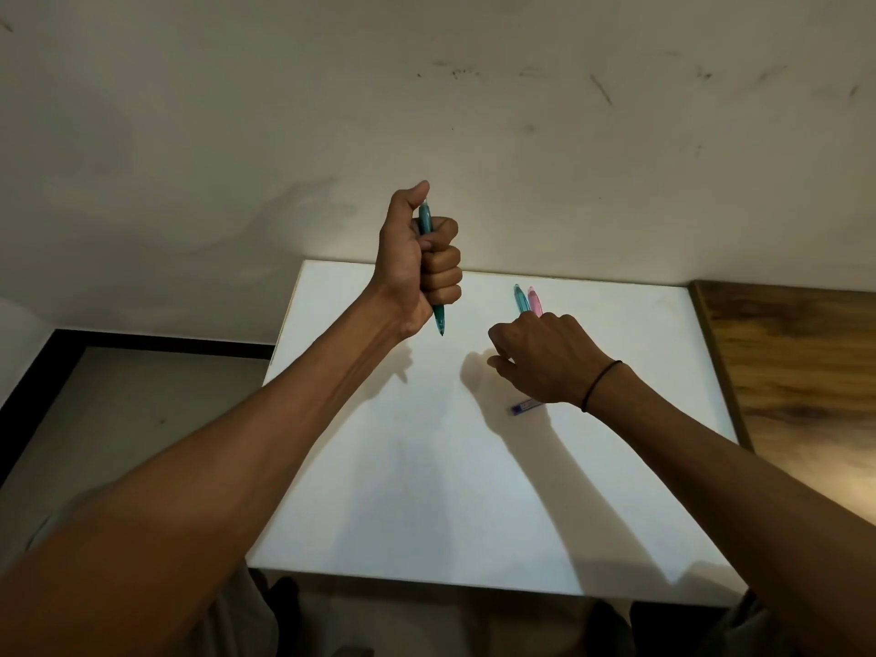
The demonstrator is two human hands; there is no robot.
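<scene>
Teal pen (pixel 425 220) stands almost upright in the air above the far left part of the white table (pixel 426 490). Its long axis is close to vertical, the writing tip pointing down at the tabletop and the button end up. The left hand (pixel 422 263) clenches it in a fist, four fingers wrapped round the barrel and the thumb (pixel 419 189) laid on the top end. To the right, a light-blue pen (pixel 520 298) and a pink pen (pixel 534 300) lie side by side on the table, pointing away from the person. The right hand (pixel 545 358) hangs over their near ends with fingers curled down; whether it grips them cannot be told. A small blue piece (pixel 524 408) lies under that wrist.
</scene>
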